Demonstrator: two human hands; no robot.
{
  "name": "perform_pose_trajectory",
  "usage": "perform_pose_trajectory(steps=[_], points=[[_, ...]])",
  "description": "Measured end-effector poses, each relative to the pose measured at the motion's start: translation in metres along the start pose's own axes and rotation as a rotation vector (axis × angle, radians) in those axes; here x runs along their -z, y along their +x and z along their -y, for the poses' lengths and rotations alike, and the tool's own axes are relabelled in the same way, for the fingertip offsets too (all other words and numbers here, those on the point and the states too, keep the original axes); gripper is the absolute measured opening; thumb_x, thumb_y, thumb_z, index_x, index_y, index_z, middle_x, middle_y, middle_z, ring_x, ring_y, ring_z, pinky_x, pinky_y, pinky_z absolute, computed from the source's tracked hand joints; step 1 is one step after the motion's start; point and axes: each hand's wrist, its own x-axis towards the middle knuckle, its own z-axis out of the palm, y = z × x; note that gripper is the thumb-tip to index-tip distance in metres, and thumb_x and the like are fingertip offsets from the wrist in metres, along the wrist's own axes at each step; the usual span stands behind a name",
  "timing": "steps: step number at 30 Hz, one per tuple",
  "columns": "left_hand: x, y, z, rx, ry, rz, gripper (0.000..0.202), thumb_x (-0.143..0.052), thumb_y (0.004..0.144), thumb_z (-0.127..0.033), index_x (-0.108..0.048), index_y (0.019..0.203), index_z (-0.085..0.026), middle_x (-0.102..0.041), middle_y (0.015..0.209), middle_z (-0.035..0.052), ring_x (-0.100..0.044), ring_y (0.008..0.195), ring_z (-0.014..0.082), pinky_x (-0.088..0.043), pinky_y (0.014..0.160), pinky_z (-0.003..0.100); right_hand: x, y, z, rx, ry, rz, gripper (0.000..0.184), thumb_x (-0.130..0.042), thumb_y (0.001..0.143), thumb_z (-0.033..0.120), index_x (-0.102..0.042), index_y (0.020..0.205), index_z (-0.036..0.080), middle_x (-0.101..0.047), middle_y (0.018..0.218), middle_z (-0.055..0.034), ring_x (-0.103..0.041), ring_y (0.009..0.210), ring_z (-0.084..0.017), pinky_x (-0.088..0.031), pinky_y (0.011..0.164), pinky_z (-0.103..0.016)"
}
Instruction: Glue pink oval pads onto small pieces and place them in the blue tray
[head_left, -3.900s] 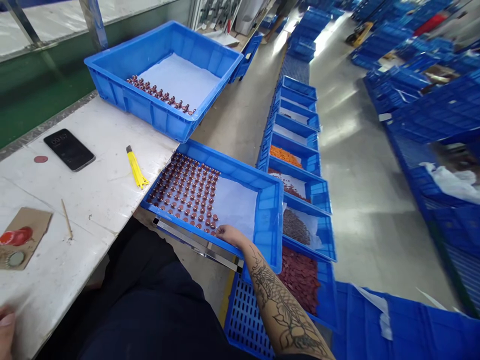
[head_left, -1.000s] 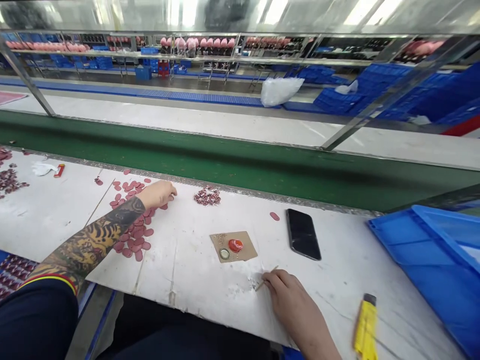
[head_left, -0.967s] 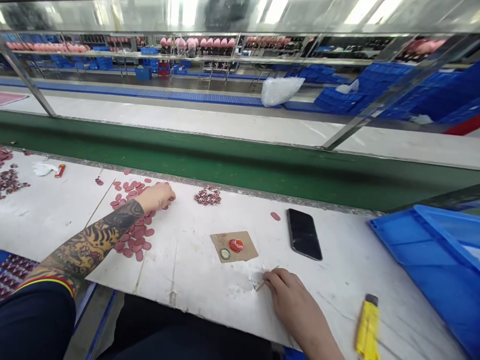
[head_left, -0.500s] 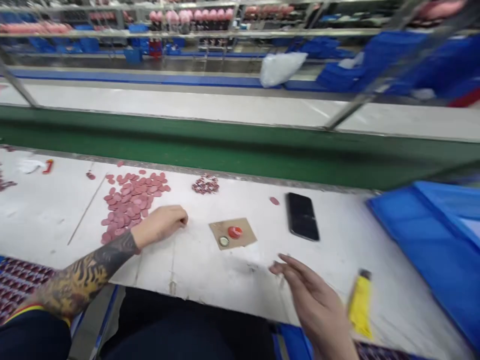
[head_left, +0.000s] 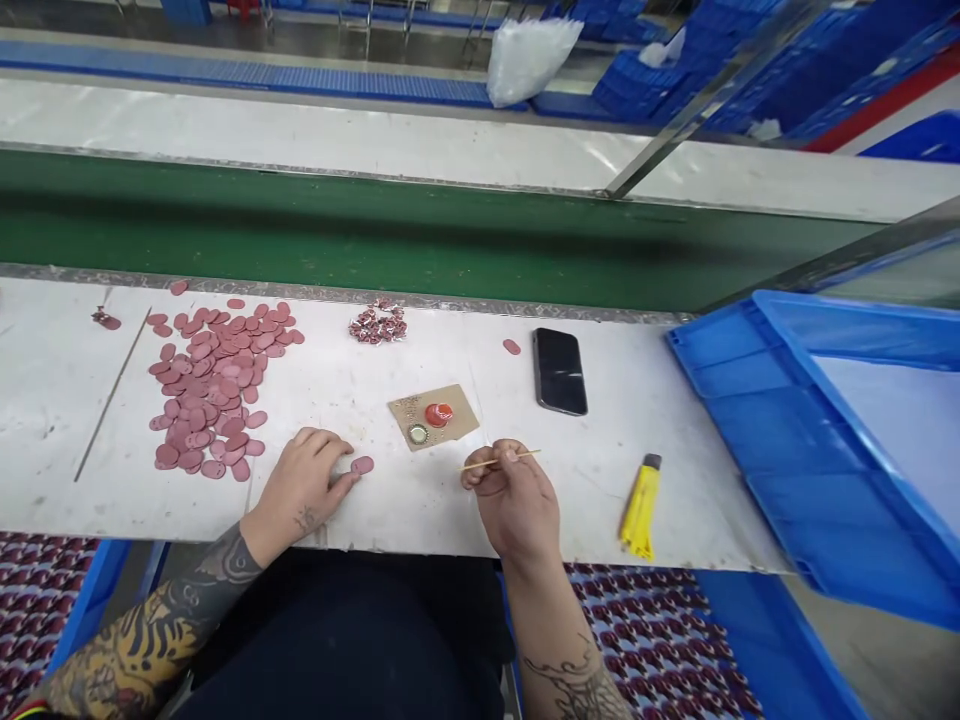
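My left hand (head_left: 304,485) rests low over the bench, thumb and fingers apart. Just beyond its fingertips lies a pink oval disc (head_left: 362,465); whether the thumb touches its edge I cannot tell. A thin wooden stick (head_left: 527,454) is pinched in my right hand (head_left: 517,495), palm turned up. Between and beyond the hands is a brown cardboard piece (head_left: 457,402) carrying a red blob (head_left: 439,414), a small round metal cap (head_left: 418,434) and tiny bits. Left of it spreads a heap of pink oval discs (head_left: 217,385).
At the bench's back edge sits a cluster of small shiny parts (head_left: 377,324). A black phone (head_left: 560,371) and a yellow-handled cutter (head_left: 640,508) lie to the right. A blue crate (head_left: 735,430) borders the right end. Trays of dark red pieces (head_left: 660,630) are below the bench.
My left hand has moved from beside the heap toward the front, and a disc now lies at its fingertips. My right hand has turned palm up, showing the stick. The view has tilted down.
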Motion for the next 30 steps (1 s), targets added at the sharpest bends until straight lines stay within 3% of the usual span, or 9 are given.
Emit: perform_pose_trajectory(steps=[5, 9, 12, 14, 17, 20, 23, 30], points=[[-0.008, 0.010, -0.017, -0.044, 0.159, 0.044, 0.021, -0.051, 0.099, -0.035, -0.066, 0.096, -0.021, -0.063, 0.099, 0.0066, -0.054, 0.096, 0.0247, -0.047, 0.081, 0.041, -0.011, 0.004, -0.012, 0.045, -0.170, 0.004, 0.027, -0.060, 0.092, 0.043, -0.068, 0.099, 0.018, -0.073, 0.088, -0.0078, -0.068, 0.078, -0.020, -0.055, 0.074, -0.038], [-0.004, 0.015, -0.022, -0.016, 0.183, 0.047, 0.025, -0.056, 0.095, -0.042, -0.063, 0.085, -0.020, -0.063, 0.098, 0.0073, -0.055, 0.096, 0.0270, -0.045, 0.082, 0.045, -0.016, 0.004, -0.022, 0.082, -0.346, 0.014, 0.024, -0.070, 0.087, 0.040, -0.066, 0.097, 0.019, -0.072, 0.085, -0.0047, -0.065, 0.074, -0.018, -0.055, 0.075, -0.037], [0.005, 0.023, -0.017, -0.092, 0.098, 0.115, 0.013, -0.056, 0.095, -0.031, -0.066, 0.094, -0.023, -0.063, 0.104, 0.0058, -0.055, 0.101, 0.0253, -0.045, 0.086, 0.044, -0.017, 0.006, -0.031, 0.186, -0.421, 0.006, 0.022, -0.061, 0.092, 0.042, -0.059, 0.095, 0.020, -0.068, 0.079, -0.0022, -0.062, 0.069, -0.016, -0.053, 0.068, -0.033], [0.009, 0.030, -0.011, -0.188, 0.057, 0.174, 0.021, -0.053, 0.095, -0.020, -0.067, 0.108, -0.029, -0.062, 0.115, 0.0049, -0.054, 0.109, 0.0247, -0.045, 0.088, 0.042, -0.016, 0.009, -0.036, 0.245, -0.519, -0.020, 0.022, -0.055, 0.096, 0.042, -0.056, 0.094, 0.021, -0.067, 0.079, -0.0025, -0.062, 0.069, -0.017, -0.053, 0.066, -0.032], [0.009, 0.039, -0.005, -0.264, 0.068, 0.225, 0.024, -0.055, 0.095, -0.024, -0.070, 0.110, -0.036, -0.059, 0.122, 0.0047, -0.051, 0.114, 0.0266, -0.045, 0.088, 0.042, -0.017, 0.012, -0.039, 0.299, -0.745, -0.043, 0.019, -0.050, 0.097, 0.040, -0.055, 0.094, 0.021, -0.069, 0.080, -0.0036, -0.066, 0.072, -0.020, -0.052, 0.067, -0.033], [0.005, 0.041, -0.007, -0.260, 0.097, 0.224, 0.012, -0.061, 0.094, -0.035, -0.071, 0.100, -0.032, -0.059, 0.120, 0.0054, -0.051, 0.114, 0.0283, -0.045, 0.088, 0.044, -0.018, 0.014, -0.038, 0.347, -0.913, -0.036, 0.017, -0.047, 0.097, 0.037, -0.055, 0.095, 0.022, -0.071, 0.081, -0.0048, -0.068, 0.072, -0.021, -0.052, 0.065, -0.032], [0.003, 0.036, -0.014, -0.246, 0.121, 0.177, 0.018, -0.059, 0.094, -0.040, -0.068, 0.095, -0.024, -0.059, 0.120, 0.0080, -0.050, 0.116, 0.0291, -0.045, 0.089, 0.046, -0.020, 0.014, -0.038, 0.374, -0.990, -0.034, 0.016, -0.048, 0.095, 0.035, -0.056, 0.096, 0.021, -0.072, 0.082, -0.0064, -0.068, 0.072, -0.022, -0.051, 0.065, -0.033], [-0.007, 0.019, -0.025, -0.125, 0.021, 0.122, 0.019, -0.068, 0.086, -0.029, -0.062, 0.103, -0.026, -0.059, 0.123, 0.0067, -0.049, 0.120, 0.0285, -0.044, 0.097, 0.050, -0.022, 0.016, -0.040, 0.397, -1.095, -0.004, 0.018, -0.045, 0.096, 0.034, -0.056, 0.095, 0.020, -0.071, 0.081, -0.0095, -0.066, 0.068, -0.023, -0.050, 0.063, -0.034]])
